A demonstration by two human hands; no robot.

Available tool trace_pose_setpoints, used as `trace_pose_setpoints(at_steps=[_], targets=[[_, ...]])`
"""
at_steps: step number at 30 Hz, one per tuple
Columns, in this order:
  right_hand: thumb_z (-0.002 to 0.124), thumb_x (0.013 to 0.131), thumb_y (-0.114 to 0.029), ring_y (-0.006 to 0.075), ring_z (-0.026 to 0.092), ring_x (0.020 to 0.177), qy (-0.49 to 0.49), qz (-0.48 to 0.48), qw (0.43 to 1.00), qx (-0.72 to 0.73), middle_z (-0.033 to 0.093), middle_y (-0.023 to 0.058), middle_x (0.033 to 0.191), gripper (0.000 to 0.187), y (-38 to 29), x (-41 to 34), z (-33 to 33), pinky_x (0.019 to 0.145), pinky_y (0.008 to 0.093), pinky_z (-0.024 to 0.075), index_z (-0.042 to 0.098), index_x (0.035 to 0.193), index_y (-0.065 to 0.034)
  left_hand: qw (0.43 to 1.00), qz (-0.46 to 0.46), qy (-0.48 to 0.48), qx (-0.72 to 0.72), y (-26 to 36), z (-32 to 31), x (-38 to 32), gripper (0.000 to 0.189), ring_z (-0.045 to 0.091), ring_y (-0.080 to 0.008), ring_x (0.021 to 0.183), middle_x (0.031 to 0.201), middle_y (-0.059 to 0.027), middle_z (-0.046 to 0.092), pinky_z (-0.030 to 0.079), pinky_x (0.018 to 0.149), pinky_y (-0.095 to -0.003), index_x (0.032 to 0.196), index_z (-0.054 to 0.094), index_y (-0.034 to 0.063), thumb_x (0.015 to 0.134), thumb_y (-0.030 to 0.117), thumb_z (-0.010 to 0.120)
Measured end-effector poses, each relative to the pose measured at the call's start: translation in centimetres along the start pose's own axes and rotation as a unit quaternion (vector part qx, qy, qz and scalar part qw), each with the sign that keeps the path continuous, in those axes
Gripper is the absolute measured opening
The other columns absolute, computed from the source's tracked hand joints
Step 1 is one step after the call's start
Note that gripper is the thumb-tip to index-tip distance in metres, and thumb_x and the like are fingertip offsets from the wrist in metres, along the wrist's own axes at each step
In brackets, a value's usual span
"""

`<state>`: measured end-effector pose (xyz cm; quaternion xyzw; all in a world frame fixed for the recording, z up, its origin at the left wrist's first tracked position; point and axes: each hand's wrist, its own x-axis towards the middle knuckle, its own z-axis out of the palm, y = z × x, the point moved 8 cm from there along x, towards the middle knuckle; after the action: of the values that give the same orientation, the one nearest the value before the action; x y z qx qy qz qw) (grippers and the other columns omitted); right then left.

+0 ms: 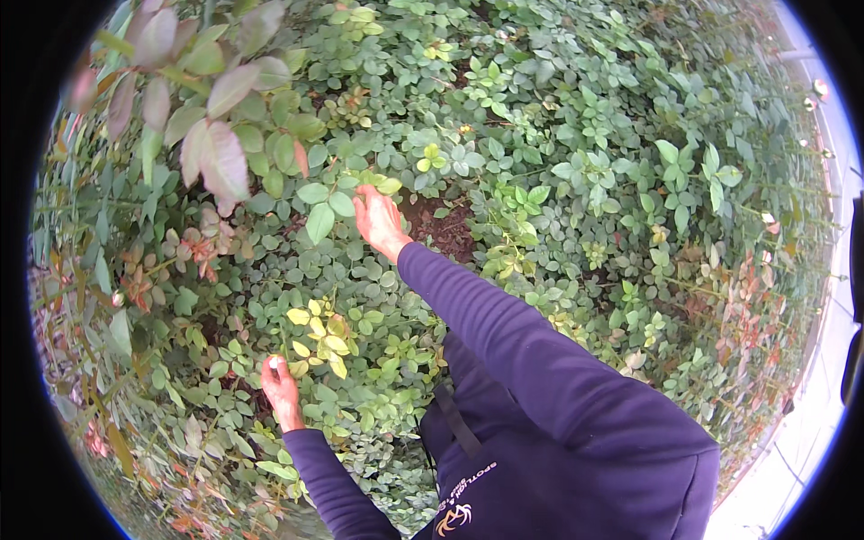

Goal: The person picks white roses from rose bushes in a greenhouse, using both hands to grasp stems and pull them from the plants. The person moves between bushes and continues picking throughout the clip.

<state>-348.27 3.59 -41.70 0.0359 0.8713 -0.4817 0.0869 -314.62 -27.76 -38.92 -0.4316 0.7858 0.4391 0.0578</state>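
My left hand [280, 393], at the lower left, has its thumb and fingertips closed around a small white flower bud [274, 362], seemingly a rosebud. Just right of it are yellow-green leaves [325, 334]. Farther up, my right hand [378, 219] reaches into the rose foliage with bent fingers. Its fingertips meet a light green leaf [389, 185], and broad green leaflets [320, 223] lie to its left. Whether its fingers grip a stem among the leaves is hidden.
Dense rose bushes surround both hands. A leafy reddish-green shoot [219, 152] stands close to the camera at upper left. Brown soil [442, 226] shows beside my right hand. Pale buds [768, 219] and a bright pale strip [827, 337] are at the right.
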Motion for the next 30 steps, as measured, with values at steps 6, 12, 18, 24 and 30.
trace_pose_setpoints(at_steps=[6,12,18,24,30], targets=[[0.052,0.088,-0.002,0.0221,0.067,0.068,-0.281,0.088,0.912,0.285,0.072,0.0121,0.08,0.018,7.5,0.2,7.4,0.059,0.0353,0.0528,0.069,0.094,0.0006,0.969,-0.148,-0.095,-0.172,0.6,2.8,-1.5,0.021,0.057,-0.0124,0.054,0.077,-0.0068,0.065,0.044,0.048,-0.0257,0.11,0.062,0.0038,0.102,0.023,0.06],[0.063,0.088,-0.001,0.0141,0.066,0.066,-0.674,0.133,0.713,0.141,0.073,0.0094,0.082,0.014,2.0,-13.3,5.1,0.059,0.0272,0.0546,0.073,0.098,0.0014,0.939,-0.174,-0.183,-0.232,1.9,6.6,-7.5,0.022,0.061,-0.0157,0.056,0.074,-0.0083,0.066,0.049,0.052,-0.027,0.108,0.065,0.0029,0.103,0.024,0.061],[0.066,0.099,-0.024,0.0127,0.067,0.077,-0.53,0.243,0.773,0.25,0.073,0.0065,0.096,0.023,6.6,-20.3,-4.9,0.064,0.0293,0.0561,0.07,0.109,-0.0032,0.902,-0.198,-0.288,-0.253,2.1,11.8,-12.3,0.022,0.066,-0.0183,0.064,0.082,-0.0106,0.068,0.055,0.059,-0.0288,0.114,0.065,0.0018,0.102,0.02,0.061],[0.062,0.098,-0.03,0.0367,0.065,0.069,0.058,0.148,0.982,-0.097,0.066,0.0181,0.072,0.029,19.0,-18.7,-23.1,0.067,0.0507,0.0489,0.064,0.11,-0.0036,0.889,-0.198,-0.32,-0.261,2.3,15.2,-15.3,0.019,0.07,-0.0203,0.07,0.086,-0.0125,0.069,0.058,0.063,-0.0296,0.113,0.064,0.0011,0.102,0.017,0.061],[0.061,0.099,-0.03,0.0462,0.067,0.09,0.041,0.16,0.947,-0.277,0.071,0.0233,0.093,0.027,24.5,-15.2,-23.9,0.079,0.0557,0.0507,0.061,0.113,-0.0074,0.89,-0.196,-0.337,-0.237,3.1,16.9,-15.6,0.021,0.07,-0.0193,0.072,0.088,-0.0134,0.071,0.058,0.066,-0.0295,0.114,0.063,0.0008,0.102,0.018,0.061]])
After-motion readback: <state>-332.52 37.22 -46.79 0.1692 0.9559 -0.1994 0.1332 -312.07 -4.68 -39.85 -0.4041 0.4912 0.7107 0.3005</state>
